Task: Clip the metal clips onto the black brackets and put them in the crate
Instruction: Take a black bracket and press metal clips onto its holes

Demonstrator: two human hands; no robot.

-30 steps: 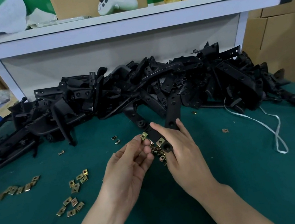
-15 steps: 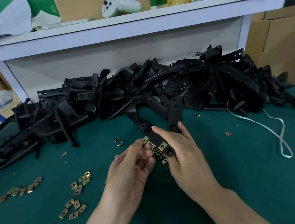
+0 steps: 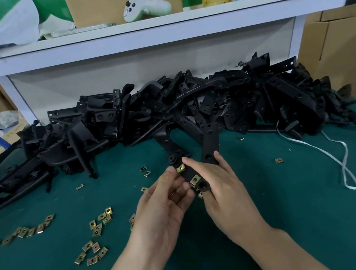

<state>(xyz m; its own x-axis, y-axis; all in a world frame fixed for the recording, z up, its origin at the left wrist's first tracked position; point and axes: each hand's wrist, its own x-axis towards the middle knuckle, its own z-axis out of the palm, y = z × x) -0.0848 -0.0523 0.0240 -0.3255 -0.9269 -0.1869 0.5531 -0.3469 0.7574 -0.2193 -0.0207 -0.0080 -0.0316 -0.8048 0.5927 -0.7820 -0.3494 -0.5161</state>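
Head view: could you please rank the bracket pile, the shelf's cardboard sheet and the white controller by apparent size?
1. Bracket pile
2. Cardboard sheet, on the farther shelf
3. White controller, in front of it

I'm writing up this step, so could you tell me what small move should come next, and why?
Probably the left hand should press the upper clip fully onto the bracket that the right hand holds: its thumb rests against that clip, while a lower clip sits on the bracket.
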